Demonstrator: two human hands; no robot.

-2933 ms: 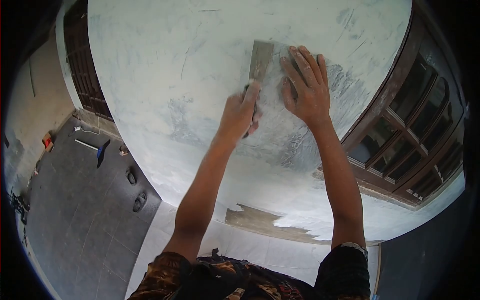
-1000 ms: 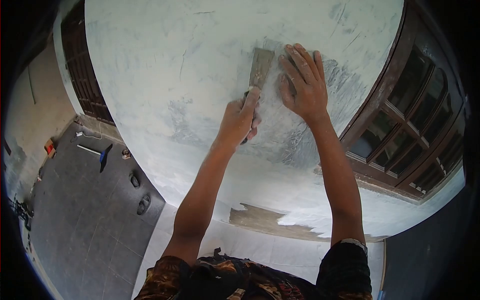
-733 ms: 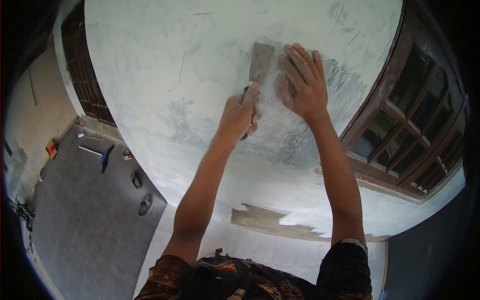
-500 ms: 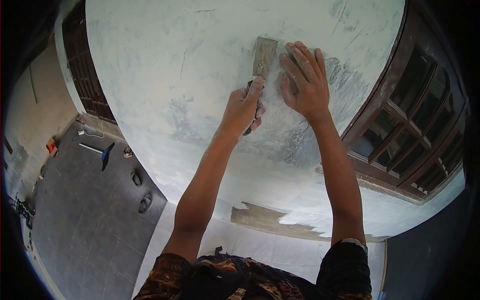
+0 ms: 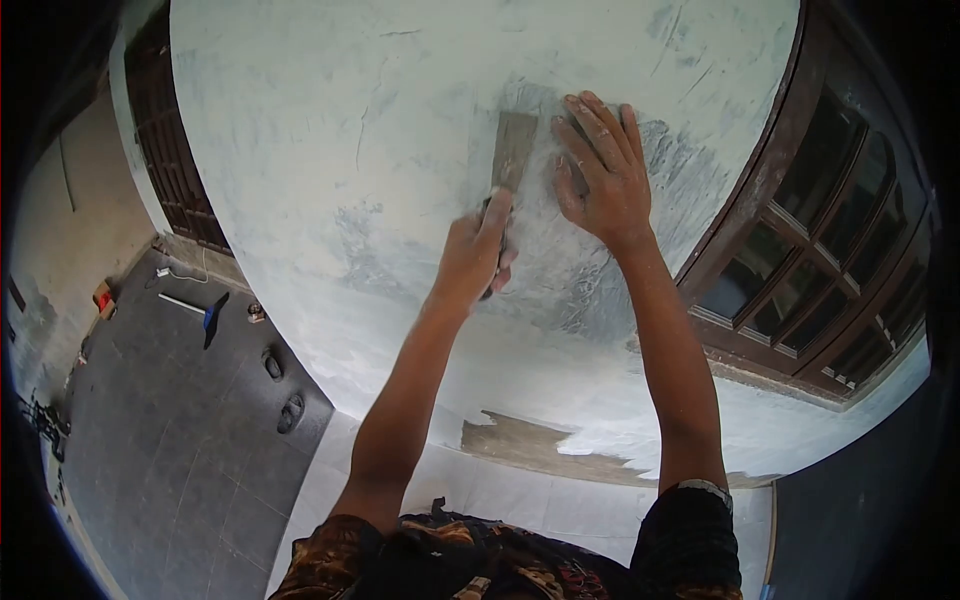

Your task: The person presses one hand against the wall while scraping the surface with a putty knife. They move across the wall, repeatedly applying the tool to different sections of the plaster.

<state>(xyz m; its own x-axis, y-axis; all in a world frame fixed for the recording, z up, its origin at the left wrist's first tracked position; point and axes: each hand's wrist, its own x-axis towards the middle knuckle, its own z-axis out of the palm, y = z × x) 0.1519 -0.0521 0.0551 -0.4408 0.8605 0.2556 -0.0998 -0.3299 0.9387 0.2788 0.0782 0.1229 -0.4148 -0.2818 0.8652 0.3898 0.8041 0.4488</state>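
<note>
My left hand (image 5: 474, 250) is wrapped round the dark handle of a putty knife (image 5: 514, 150), thumb along its upper end. The knife's wide, dusty metal blade points upward and lies against the wall (image 5: 290, 130), which is coated in pale, whitish filler with grey smears. Just right of the blade, my right hand (image 5: 606, 180) rests with outstretched fingers on the wall; it holds nothing. White dust clings to the fingers of both hands. Around the blade and below it the surface shows darker grey, rough patches.
A brown wooden window (image 5: 800, 250) with glass panes borders the wall on the right. On the grey tiled floor (image 5: 170, 420) at left lie a pair of sandals (image 5: 290, 412) and a blue-and-white long-handled tool (image 5: 210, 318). A bare grey-brown strip (image 5: 530, 442) runs along the wall's lower part.
My left hand and the putty knife have slid down the wall and slightly left, with a grey mark showing above the blade. My right hand has shifted slightly down and left.
</note>
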